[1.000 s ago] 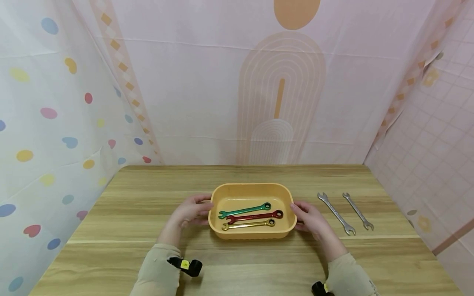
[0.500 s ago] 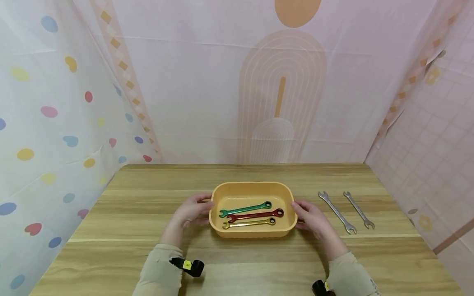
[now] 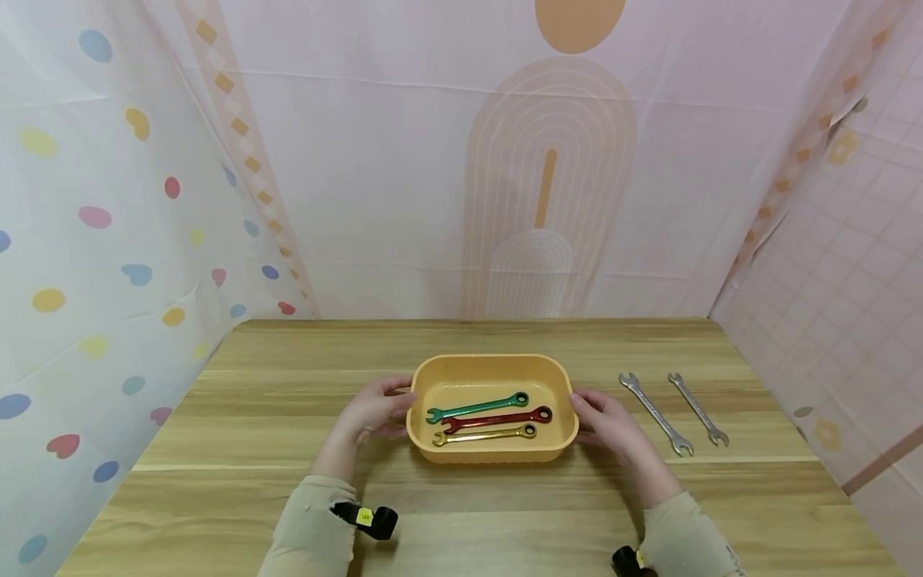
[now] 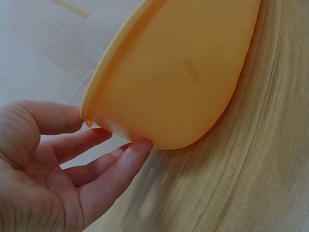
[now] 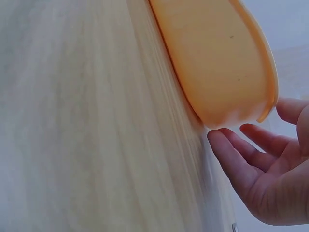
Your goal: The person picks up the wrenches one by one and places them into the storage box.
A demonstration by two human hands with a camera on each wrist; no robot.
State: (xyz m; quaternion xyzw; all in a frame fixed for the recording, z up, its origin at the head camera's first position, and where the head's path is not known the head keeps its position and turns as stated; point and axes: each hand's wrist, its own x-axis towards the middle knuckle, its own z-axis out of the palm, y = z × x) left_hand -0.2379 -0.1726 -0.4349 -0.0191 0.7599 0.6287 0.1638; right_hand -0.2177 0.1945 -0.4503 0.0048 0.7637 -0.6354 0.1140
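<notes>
A yellow plastic basin (image 3: 490, 457) sits on the wooden table in the head view. Inside lie a green wrench (image 3: 479, 409), a red wrench (image 3: 497, 420) and a gold wrench (image 3: 485, 436), roughly side by side. My left hand (image 3: 371, 410) is at the basin's left end; the left wrist view shows the thumb at the rim and fingertips touching the end wall, fingers fairly straight. At the opposite end is my right hand (image 3: 606, 421), its thumb by the rim. In the right wrist view its loosely bent fingers (image 5: 231, 157) are at the wall, barely touching or just apart.
To the right of my right hand, two silver open-end wrenches lie on the table: a larger one (image 3: 656, 415) and a smaller one (image 3: 698, 410). A patterned cloth (image 3: 389, 200) hangs behind the table's back edge and along both sides.
My right hand has shifted very slightly to the right, its thumb easing outward at the rim. The basin, the wrenches and my left hand look the same, apart from a small camera shift.
</notes>
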